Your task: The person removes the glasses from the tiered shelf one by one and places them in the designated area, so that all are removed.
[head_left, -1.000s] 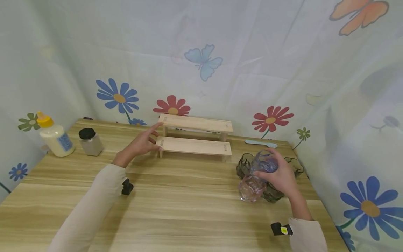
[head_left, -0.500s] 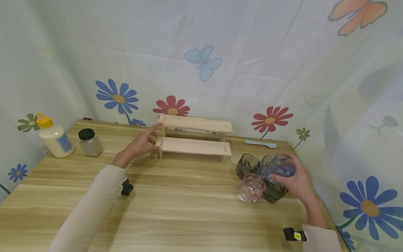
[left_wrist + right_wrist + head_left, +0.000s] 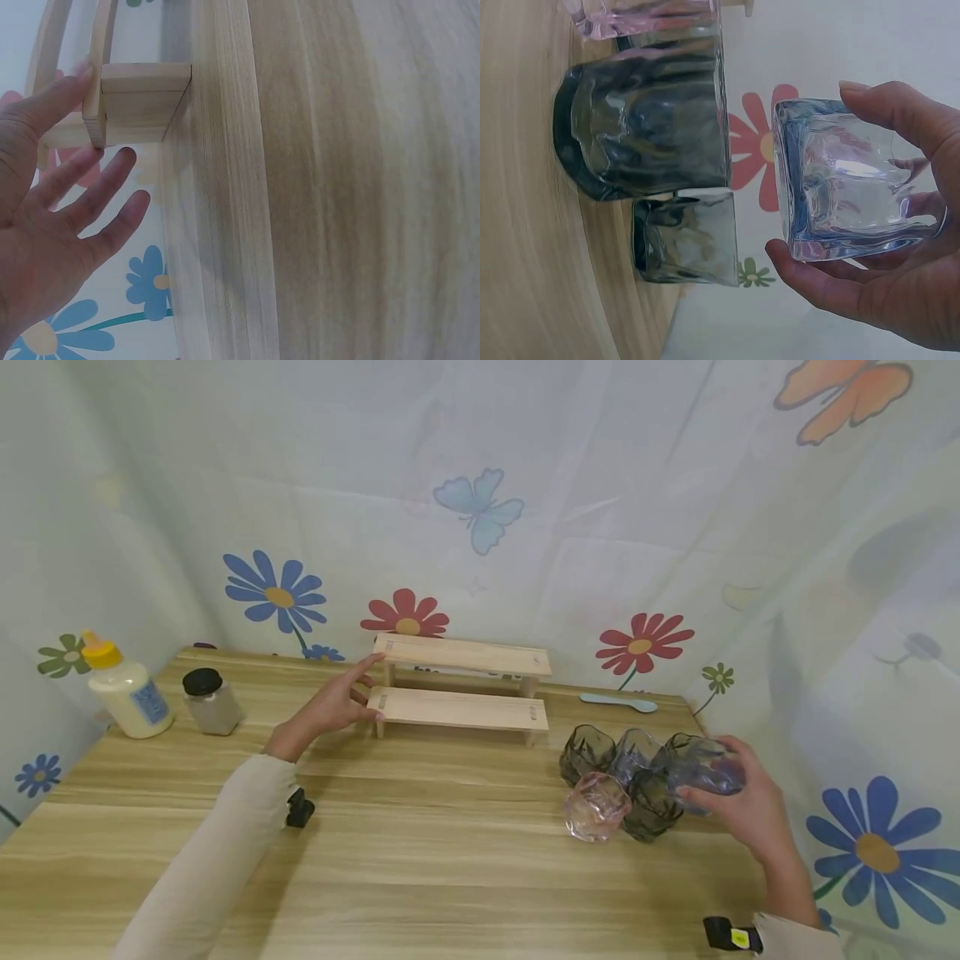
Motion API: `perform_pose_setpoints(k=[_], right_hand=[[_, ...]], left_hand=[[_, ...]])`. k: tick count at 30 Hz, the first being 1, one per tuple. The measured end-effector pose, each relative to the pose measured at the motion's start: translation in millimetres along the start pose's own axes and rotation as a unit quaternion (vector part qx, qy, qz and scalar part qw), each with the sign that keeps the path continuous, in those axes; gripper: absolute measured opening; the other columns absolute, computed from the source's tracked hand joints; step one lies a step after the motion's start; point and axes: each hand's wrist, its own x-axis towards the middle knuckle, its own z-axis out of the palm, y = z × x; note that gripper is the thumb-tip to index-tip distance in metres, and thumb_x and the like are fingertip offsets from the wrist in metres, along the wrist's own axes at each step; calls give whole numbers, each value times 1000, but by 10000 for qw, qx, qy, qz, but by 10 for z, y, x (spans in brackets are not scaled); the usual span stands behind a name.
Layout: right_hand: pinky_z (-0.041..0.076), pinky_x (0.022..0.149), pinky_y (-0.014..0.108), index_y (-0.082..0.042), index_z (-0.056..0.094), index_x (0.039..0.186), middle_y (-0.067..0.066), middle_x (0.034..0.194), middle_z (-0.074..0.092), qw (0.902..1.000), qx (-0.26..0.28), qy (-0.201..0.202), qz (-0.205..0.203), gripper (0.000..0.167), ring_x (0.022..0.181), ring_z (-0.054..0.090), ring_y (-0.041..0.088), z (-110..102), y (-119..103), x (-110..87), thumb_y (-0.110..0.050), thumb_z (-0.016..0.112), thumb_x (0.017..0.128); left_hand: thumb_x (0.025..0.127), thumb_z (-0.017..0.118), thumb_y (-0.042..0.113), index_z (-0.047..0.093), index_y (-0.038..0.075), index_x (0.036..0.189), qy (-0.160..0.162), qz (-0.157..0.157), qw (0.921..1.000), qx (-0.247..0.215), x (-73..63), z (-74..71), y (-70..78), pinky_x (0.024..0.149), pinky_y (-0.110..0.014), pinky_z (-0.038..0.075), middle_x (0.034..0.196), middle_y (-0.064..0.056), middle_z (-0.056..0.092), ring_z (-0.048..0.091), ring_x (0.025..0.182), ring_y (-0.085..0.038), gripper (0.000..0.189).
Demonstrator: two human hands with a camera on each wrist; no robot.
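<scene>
In the head view my right hand (image 3: 750, 806) grips a clear bluish glass cup (image 3: 707, 768) at the right side of a cluster of glass cups. The right wrist view shows this glass cup (image 3: 847, 180) upright between thumb and fingers, its thick base higher than the rims of the dark cups. Grouped together are a pink cup (image 3: 596, 807), a bluish cup (image 3: 636, 756) and several smoky grey ones, among them a front cup (image 3: 651, 810). My left hand (image 3: 333, 703) touches the left end of a two-tier wooden shelf (image 3: 461, 707), other fingers spread (image 3: 112, 191).
A pale blue spoon (image 3: 618, 702) lies behind the cups by the back edge. On the left stand a cream-filled bottle (image 3: 127, 697) with a yellow cap and a black-lidded jar (image 3: 213, 706). Patterned cloth (image 3: 360, 468) hangs round the wooden table (image 3: 420, 868).
My right hand has carried the bluish cup rightward from over the middle of the cluster, uncovering the other bluish cup. The left hand stays at the shelf's end.
</scene>
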Motion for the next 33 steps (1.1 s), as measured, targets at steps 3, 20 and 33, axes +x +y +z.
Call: perform_pose_setpoints(k=[3, 20, 33], right_hand=[[47, 86, 65, -9, 27, 155, 35, 133, 54, 10000, -17, -10, 82, 95, 121, 50, 52, -29, 48, -21, -29, 84, 82], [52, 76, 46, -5, 18, 158, 37, 137, 49, 9976, -75, -312, 618, 102, 121, 48, 53, -140, 325, -53, -34, 82, 83], [53, 76, 47, -1, 18, 157, 39, 135, 49, 9972, -111, -338, 653, 103, 119, 49, 55, -98, 476, -63, -34, 82, 83]], left_hand=[[84, 81, 12, 16, 27, 161, 2, -9, 10000, -3, -3, 1, -3, 88, -55, 56, 138, -30, 50, 65, 110, -47, 103], [82, 83, 12, 17, 27, 161, -5, -19, 10000, -40, 11, -10, -28, 89, -55, 55, 137, -30, 50, 65, 109, -46, 104], [83, 82, 12, 16, 28, 161, -8, 1, 10000, -1, 17, -6, -29, 89, -55, 55, 138, -30, 51, 65, 109, -47, 104]])
